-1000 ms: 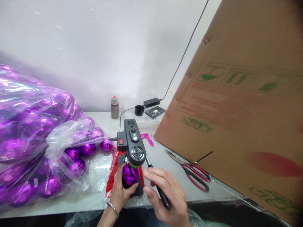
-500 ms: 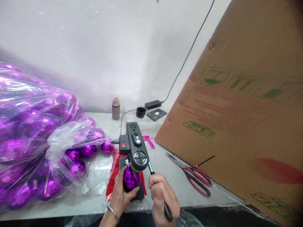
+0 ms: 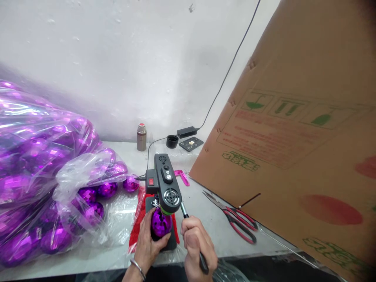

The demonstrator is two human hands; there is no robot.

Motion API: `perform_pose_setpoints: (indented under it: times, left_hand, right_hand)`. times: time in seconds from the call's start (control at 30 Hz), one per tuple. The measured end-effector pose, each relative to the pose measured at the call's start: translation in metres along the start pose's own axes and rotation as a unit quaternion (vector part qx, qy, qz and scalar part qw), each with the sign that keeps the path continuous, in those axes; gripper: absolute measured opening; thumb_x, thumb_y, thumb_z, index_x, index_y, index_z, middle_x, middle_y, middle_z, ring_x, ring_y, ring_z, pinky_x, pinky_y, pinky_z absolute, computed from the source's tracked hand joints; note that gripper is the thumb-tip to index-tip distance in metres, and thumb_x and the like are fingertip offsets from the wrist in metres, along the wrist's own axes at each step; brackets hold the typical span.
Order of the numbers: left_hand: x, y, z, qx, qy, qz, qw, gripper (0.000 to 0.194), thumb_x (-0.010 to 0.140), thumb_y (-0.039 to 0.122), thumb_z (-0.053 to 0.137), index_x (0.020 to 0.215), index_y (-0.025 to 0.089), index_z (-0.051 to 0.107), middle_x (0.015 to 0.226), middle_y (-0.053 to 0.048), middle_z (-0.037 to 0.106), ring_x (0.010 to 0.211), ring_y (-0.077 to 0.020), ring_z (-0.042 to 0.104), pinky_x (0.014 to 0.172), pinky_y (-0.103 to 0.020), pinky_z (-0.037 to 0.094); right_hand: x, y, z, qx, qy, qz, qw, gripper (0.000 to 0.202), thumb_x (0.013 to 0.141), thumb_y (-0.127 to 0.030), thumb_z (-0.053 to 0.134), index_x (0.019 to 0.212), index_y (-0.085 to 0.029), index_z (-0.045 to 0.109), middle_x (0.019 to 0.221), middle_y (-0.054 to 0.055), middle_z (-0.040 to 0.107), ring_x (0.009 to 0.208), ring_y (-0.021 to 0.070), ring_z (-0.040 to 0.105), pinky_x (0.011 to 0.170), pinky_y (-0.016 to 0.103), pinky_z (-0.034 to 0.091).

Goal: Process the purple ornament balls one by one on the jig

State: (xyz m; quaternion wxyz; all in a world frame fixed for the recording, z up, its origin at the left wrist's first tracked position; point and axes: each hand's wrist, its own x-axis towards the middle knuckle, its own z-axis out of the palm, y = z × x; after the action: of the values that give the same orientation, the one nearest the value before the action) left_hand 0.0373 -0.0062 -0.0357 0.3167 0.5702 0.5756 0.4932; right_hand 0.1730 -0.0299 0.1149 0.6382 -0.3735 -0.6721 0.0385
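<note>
My left hand (image 3: 149,237), with a metal bangle at its wrist, is curved around a shiny purple ball ornament (image 3: 161,225) and holds it by the left and front sides. The ball sits beneath the front end of a black press-like machine (image 3: 167,184) with a red switch, on a dark base plate. My right hand (image 3: 199,243) is closed around the black grip of a lever handle (image 3: 203,261), whose metal rod runs up to the machine. Under the base plate lies a red cloth (image 3: 135,227).
A large clear bag of purple balls (image 3: 44,156) fills the left, several loose balls by its mouth. Red-handled scissors (image 3: 239,223) lie before a tall cardboard box (image 3: 279,137). A bottle (image 3: 141,137), black cup (image 3: 172,141), power adapter (image 3: 187,131) and pink piece (image 3: 183,177) lie behind.
The whole view has shifted slightly, so everything sits a little further left. Both hands keep the same hold on the ball and the lever.
</note>
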Motion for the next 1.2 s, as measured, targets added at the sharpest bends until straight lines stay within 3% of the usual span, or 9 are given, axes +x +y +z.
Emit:
perform_pose_setpoints:
  times: [0.67, 0.9, 1.0, 1.2]
  left_hand:
    - [-0.001, -0.003, 0.003, 0.022, 0.003, 0.023, 0.999, 0.075, 0.073, 0.044, 0.083, 0.14, 0.016, 0.063, 0.135, -0.021, 0.075, 0.127, -0.043, 0.072, 0.109, -0.066, 0.059]
    - [-0.002, -0.007, 0.008, 0.012, 0.016, 0.012, 1.0, 0.075, 0.07, 0.046, 0.085, 0.137, 0.019, 0.065, 0.134, -0.018, 0.076, 0.126, -0.0429, 0.072, 0.108, -0.065, 0.06]
    - [-0.003, -0.009, 0.01, 0.014, 0.018, 0.022, 0.999, 0.075, 0.07, 0.044, 0.085, 0.138, 0.019, 0.065, 0.135, -0.018, 0.076, 0.127, -0.0429, 0.072, 0.108, -0.065, 0.06]
    - [-0.004, -0.011, 0.008, 0.012, 0.014, 0.031, 0.999, 0.075, 0.073, 0.042, 0.084, 0.141, 0.018, 0.062, 0.136, -0.019, 0.075, 0.128, -0.0423, 0.071, 0.11, -0.065, 0.058]
  right_hand:
    - [-0.006, 0.005, 0.001, 0.01, 0.011, 0.006, 1.0, 0.035, 0.111, -0.017, 0.038, 0.079, -0.023, 0.048, 0.072, -0.002, 0.052, 0.06, 0.012, 0.052, 0.056, 0.026, 0.043]
    - [-0.027, 0.016, -0.001, -0.036, -0.036, -0.024, 0.998, 0.036, 0.113, -0.02, 0.036, 0.08, -0.023, 0.05, 0.075, 0.0, 0.058, 0.063, 0.0132, 0.057, 0.065, 0.029, 0.051]
    - [-0.033, 0.019, -0.001, -0.06, -0.009, -0.022, 0.998, 0.037, 0.113, -0.02, 0.036, 0.08, -0.023, 0.052, 0.074, -0.001, 0.058, 0.063, 0.0141, 0.057, 0.074, 0.034, 0.054]
    - [0.008, -0.007, -0.004, 0.007, 0.003, 0.046, 0.999, 0.036, 0.11, -0.012, 0.041, 0.076, -0.022, 0.051, 0.069, -0.001, 0.053, 0.059, 0.0122, 0.054, 0.054, 0.027, 0.041]
